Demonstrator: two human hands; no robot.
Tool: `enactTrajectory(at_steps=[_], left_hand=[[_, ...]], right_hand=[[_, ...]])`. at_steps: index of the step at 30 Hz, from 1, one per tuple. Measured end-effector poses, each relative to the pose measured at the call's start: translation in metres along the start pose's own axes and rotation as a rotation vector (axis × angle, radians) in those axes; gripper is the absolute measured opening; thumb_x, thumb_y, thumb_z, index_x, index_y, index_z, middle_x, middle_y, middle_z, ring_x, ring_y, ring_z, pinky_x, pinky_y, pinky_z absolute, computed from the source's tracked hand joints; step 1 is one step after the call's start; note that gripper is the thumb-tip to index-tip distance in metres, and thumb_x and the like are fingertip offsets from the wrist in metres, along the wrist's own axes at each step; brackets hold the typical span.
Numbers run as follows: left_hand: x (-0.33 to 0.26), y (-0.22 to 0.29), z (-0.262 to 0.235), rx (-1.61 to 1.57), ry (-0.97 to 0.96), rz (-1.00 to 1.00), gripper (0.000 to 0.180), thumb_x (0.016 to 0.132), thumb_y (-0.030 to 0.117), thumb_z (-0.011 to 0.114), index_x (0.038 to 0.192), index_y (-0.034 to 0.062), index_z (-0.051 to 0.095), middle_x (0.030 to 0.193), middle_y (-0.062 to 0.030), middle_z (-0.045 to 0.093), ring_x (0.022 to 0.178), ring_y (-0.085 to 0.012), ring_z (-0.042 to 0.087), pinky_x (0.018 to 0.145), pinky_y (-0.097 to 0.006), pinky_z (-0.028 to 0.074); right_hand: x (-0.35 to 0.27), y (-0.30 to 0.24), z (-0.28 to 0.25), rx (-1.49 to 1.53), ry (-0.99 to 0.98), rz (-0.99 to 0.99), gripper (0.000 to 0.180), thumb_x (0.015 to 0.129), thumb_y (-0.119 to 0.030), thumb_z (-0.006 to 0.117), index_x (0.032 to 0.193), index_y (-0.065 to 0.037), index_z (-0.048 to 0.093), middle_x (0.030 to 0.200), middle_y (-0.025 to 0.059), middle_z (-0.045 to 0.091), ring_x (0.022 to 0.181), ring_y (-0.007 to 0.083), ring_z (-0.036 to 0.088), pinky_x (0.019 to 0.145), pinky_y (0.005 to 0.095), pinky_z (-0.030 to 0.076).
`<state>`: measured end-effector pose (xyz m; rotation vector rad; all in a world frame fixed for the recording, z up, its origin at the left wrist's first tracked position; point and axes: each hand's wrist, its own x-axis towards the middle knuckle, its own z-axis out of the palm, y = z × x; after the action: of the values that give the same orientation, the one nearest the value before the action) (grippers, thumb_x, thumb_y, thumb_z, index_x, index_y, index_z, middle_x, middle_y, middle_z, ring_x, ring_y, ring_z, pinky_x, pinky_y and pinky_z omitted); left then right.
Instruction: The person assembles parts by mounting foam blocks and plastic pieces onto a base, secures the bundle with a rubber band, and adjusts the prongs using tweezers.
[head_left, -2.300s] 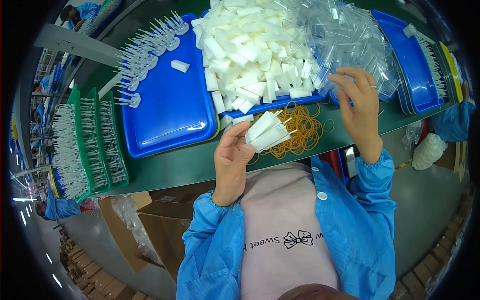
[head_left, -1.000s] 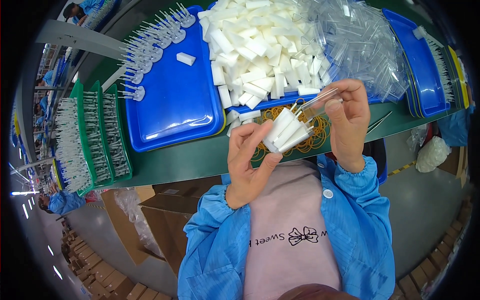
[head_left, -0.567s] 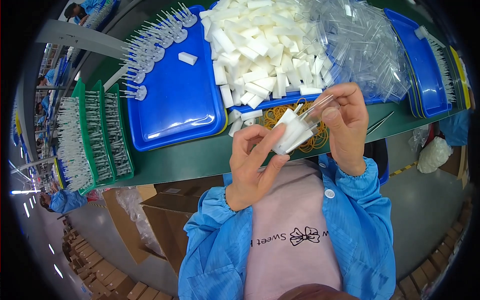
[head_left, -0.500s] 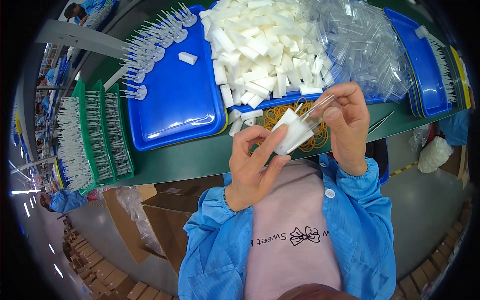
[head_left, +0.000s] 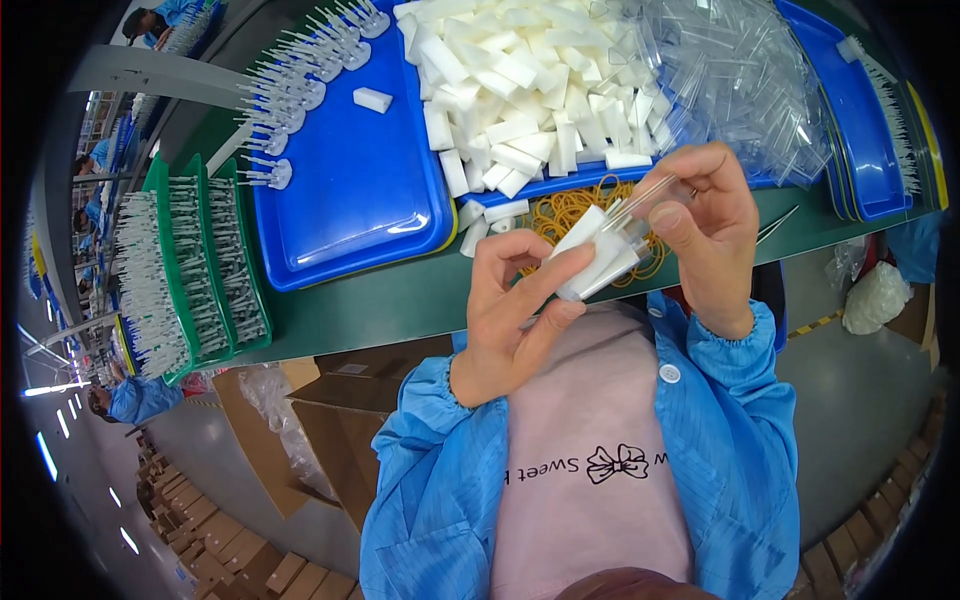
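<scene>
Above the table's near edge, my left hand (head_left: pixel 520 310) is closed, pinching a white foam block (head_left: pixel 580 240) between thumb and fingers. Clear plastic lies along the lower right of that block; whether it wraps all round cannot be told. My right hand (head_left: pixel 718 235) is closed on a thin clear plastic sleeve (head_left: pixel 645 200), thumb against fingertips. The sleeve's lower end meets or overlaps the block. Behind my hands lies a tangle of yellow-brown rubber bands (head_left: pixel 560 212). A few loose white pieces (head_left: pixel 500 212) lie to the left of it.
A pile of white foam blocks (head_left: pixel 520 80) and one of clear plastic sleeves (head_left: pixel 740 90) rise behind. At left, a blue tray (head_left: pixel 350 220) bears pale stemmed parts (head_left: pixel 315 70); green racks (head_left: pixel 215 270) stand beyond. Tweezers (head_left: pixel 778 222) lie right. Cardboard boxes (head_left: pixel 345 415) stand below.
My right hand has shifted slightly up and right with the clear sleeve. The white block in my left hand has tilted a little, showing more clear plastic at its lower right.
</scene>
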<state>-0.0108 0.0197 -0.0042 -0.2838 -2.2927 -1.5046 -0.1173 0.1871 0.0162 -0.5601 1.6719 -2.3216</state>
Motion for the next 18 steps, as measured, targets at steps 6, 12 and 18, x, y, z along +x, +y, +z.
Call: enactTrajectory(at_steps=[6,12,18], left_hand=[[0.004,-0.003,-0.002,-0.134,-0.044,-0.109,0.035,0.086,0.015,0.063,0.119,0.0041,0.06,0.108,-0.0106,0.042,0.094,-0.0204,0.048,0.083,-0.031,0.042],[-0.002,-0.012,0.008,-0.328,0.161,-0.253,0.051,0.081,0.013,0.07,0.125,-0.0012,0.051,0.115,-0.0113,0.044,0.099,-0.0186,0.049,0.088,-0.031,0.044],[0.002,-0.021,0.003,-0.295,0.214,-0.212,0.048,0.075,0.0,0.072,0.12,-0.0022,0.054,0.119,-0.0109,0.047,0.104,-0.0182,0.053,0.089,-0.031,0.048]], right_hand=[[0.003,0.003,-0.004,0.025,-0.087,-0.027,0.032,0.083,-0.008,0.069,0.106,0.001,0.049,0.092,0.0093,0.06,0.085,0.0121,0.058,0.078,0.025,0.046],[-0.002,0.002,-0.005,-0.077,-0.069,-0.046,0.027,0.085,-0.009,0.067,0.105,0.001,0.052,0.094,0.0083,0.059,0.09,0.0125,0.056,0.082,0.0264,0.044],[0.003,0.005,-0.02,-0.298,-0.087,-0.106,0.015,0.085,-0.009,0.065,0.095,-0.001,0.058,0.096,0.0061,0.059,0.095,0.0144,0.054,0.088,0.0281,0.04]])
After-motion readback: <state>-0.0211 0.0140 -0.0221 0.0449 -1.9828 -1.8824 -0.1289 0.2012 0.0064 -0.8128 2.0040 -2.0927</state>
